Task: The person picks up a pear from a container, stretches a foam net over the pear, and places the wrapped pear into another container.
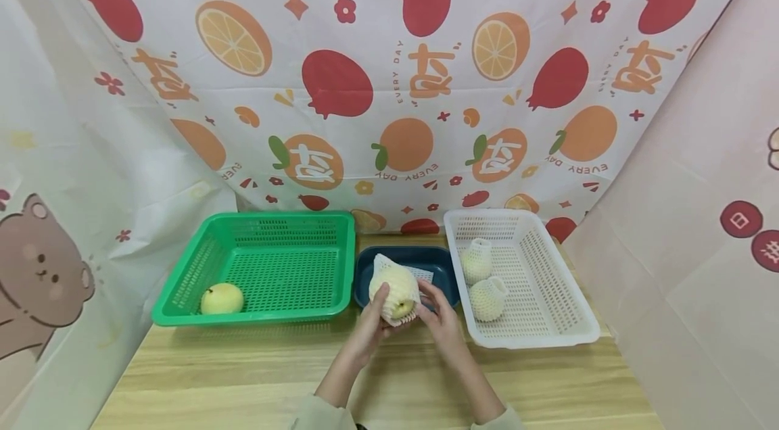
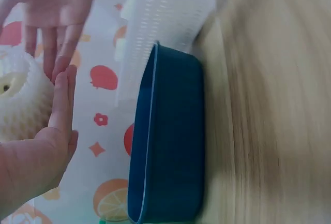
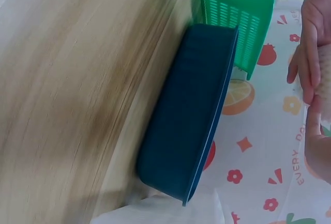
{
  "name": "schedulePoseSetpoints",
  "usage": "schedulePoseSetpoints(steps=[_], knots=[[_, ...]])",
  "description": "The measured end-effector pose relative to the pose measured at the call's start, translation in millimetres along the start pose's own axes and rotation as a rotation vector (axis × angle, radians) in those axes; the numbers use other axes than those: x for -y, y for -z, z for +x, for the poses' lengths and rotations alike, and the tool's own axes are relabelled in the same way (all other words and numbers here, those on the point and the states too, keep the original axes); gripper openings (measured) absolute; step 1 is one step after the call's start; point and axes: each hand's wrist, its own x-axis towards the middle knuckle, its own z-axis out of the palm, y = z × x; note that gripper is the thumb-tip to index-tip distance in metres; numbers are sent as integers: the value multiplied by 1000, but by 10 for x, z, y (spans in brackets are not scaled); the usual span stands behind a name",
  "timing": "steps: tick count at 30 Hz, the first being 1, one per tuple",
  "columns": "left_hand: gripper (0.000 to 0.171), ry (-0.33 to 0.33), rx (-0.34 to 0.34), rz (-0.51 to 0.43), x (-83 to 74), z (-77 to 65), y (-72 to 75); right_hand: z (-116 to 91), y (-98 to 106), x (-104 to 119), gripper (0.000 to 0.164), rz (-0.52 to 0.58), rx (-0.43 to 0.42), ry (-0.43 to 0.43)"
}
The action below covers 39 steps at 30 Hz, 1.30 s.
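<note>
White mesh around round fruit

The place looks like a small screened booth. Fruit-printed cloth fills the upper frame, pale patterned sheets close both sides, and a wooden table spans the bottom.

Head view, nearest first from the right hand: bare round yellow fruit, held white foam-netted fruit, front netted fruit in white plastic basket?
1. Held fruit, immediately left.
2. Front netted fruit, right, white basket.
3. Yellow fruit, far left, green plastic basket.
</note>
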Motion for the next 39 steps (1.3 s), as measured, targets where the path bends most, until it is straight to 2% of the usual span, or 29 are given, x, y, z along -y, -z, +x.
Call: schedulePoseSetpoints(steps=[4,10,18,21,23,28,32,34,36,39], knots=[[72,28,59,-101,-4,12,27,22,21,-142,36,89,-16,18],[65,65,45,-212,-16,-4,4,22,22,-150,34,113,-21,26],[60,67,41,-165,-21,-36,-33,20,33,-126,34,111,-77,-56],[67,45,26,-59,-6,-38,-37,26,43,-115,35,102,-81,-95],[74,18,-16,77,13,-40,-42,33,46,-110,38,67,-80,-121],[90,-105,-216,475,112,-14,-104,27,8,-109,53,-131,-102,-161],[89,-261,-360,717,219,14,-187,25,-53,-114,64,-228,-123,-165],[89,-324,-367,812,262,4,-224,35,-71,-139,73,-244,-119,-184],[91,-368,-343,904,299,-24,-251,45,-73,-178,81,-247,-111,-223],[92,-382,-293,1009,330,-82,-273,58,-41,-240,86,-186,-102,-290]])
